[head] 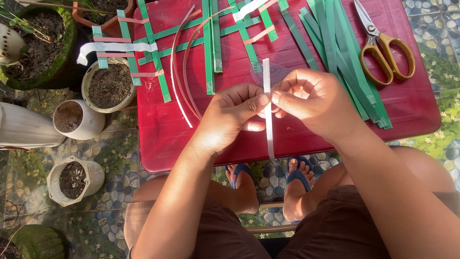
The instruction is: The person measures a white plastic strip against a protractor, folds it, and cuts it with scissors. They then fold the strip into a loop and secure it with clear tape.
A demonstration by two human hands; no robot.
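Both hands meet over the middle of a glossy red counter (412, 108) and pinch a narrow white strip (267, 79) between them. The left hand (233, 115) is closed on it with thumb and forefinger from the left; the right hand (306, 98) grips it the same way from the right, fingertips almost touching. The strip is flat, stiff-looking and finely ribbed, standing nearly upright in the view, its top end above the knuckles and its lower end hanging past the counter's near edge. A clear plastic protractor (282, 72) lies flat just behind the hands.

Flat green strips (335, 43) lie in a loose sheaf on the right half of the counter, smooth and band-like. Beside them rest scissors (383, 45) with steel blades and yellow loop handles. At the left, a lattice (143, 43) of green strips crossed with pink and white ones overhangs the counter's edge. Two thin pink strips (181, 72) curve in long arcs next to it.

On the pebble-patterned floor to the left stand round white pots (79, 120), each filled with dark, crumbly soil; a larger mossy pot (40, 45) holds soil as well. Feet in blue sandals (297, 175) show under the counter.
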